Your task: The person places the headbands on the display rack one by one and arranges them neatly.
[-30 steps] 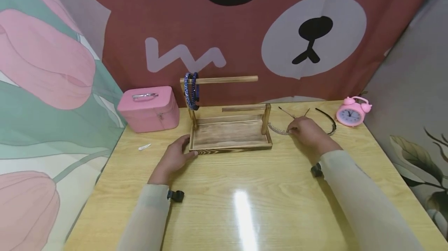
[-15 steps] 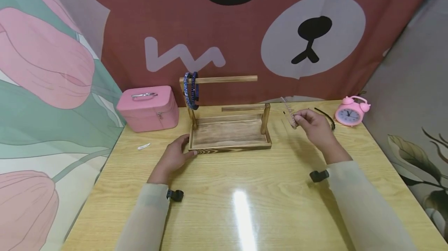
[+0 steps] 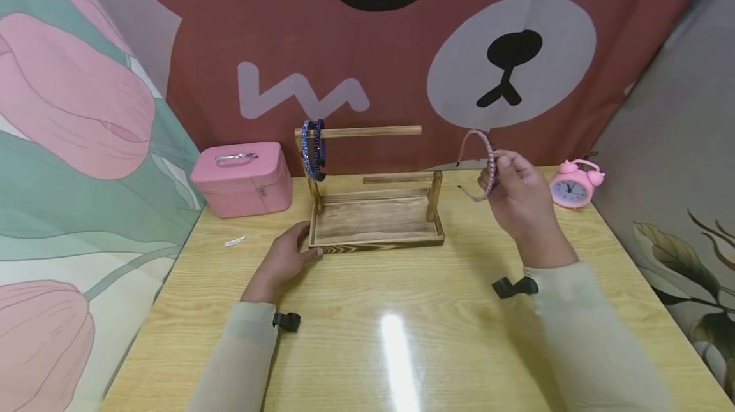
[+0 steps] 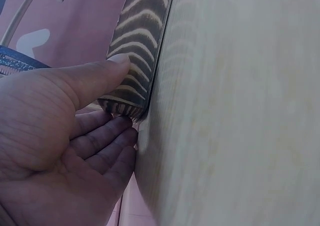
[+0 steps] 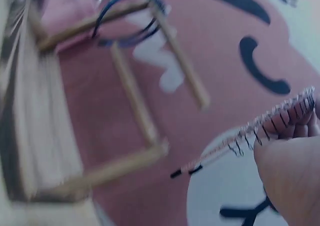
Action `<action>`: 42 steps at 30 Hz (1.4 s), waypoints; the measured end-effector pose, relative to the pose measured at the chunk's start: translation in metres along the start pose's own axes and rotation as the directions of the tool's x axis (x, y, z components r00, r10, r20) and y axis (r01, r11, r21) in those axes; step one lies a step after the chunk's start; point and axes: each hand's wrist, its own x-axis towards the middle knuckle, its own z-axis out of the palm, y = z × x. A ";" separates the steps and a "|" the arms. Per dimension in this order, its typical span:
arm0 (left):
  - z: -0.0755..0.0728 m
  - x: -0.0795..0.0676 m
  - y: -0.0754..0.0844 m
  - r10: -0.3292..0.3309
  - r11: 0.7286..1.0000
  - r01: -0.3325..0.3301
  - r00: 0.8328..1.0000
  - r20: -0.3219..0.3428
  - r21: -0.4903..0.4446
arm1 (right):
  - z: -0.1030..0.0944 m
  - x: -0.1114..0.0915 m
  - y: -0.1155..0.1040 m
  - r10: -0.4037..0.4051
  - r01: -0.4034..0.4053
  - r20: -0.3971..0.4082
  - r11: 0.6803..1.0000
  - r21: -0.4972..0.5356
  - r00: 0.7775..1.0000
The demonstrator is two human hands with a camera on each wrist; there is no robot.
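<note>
Thumb and fingers of the right hand (image 3: pixel 521 203) pinch a braided pink headband (image 3: pixel 492 160) at its curve, holding it above the counter (image 3: pixel 344 348) near the back edge, right of the wooden stand (image 3: pixel 381 247). Its dark-tipped ends point left; fine teeth line one side. Pinched only there, the band could pivot or slip if the wrist turns, and its teeth could snag on the free end of the upper bar (image 3: pixel 373 131). A bump there might send the blue headbands (image 3: pixel 313 150) sliding or shift the stand.

The right forearm slants in from the near edge, hand raised upright, clear of the surface. Lower down, the left hand (image 3: pixel 281 259) holds the stand's near left corner, thumb on the front face, fingers bent against the end; too light a hold could let the base skid. Farther out, a pink case (image 3: pixel 244 192) sits by the counter's back left corner, a pink alarm clock (image 3: pixel 571 190) by the back right.
</note>
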 end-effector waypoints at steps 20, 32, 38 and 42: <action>-0.002 -0.001 0.002 -0.003 1.000 0.003 1.000 0.010 -0.022 | 0.118 0.045 0.012 0.131 -0.125 0.107 0.990 -0.065 0.986; -0.005 -0.001 0.002 0.003 0.999 -0.003 1.000 0.005 -0.034 | 0.159 0.063 0.020 0.113 -0.126 0.213 0.991 0.049 0.971; -0.005 -0.005 0.003 -0.008 0.999 0.008 1.000 -0.004 -0.053 | 0.178 0.077 0.040 0.124 -0.137 0.214 0.989 0.049 0.969; -0.002 -0.006 0.004 -0.009 0.998 0.009 1.000 -0.003 -0.067 | 0.183 0.087 0.054 0.162 -0.166 0.179 0.986 0.009 0.970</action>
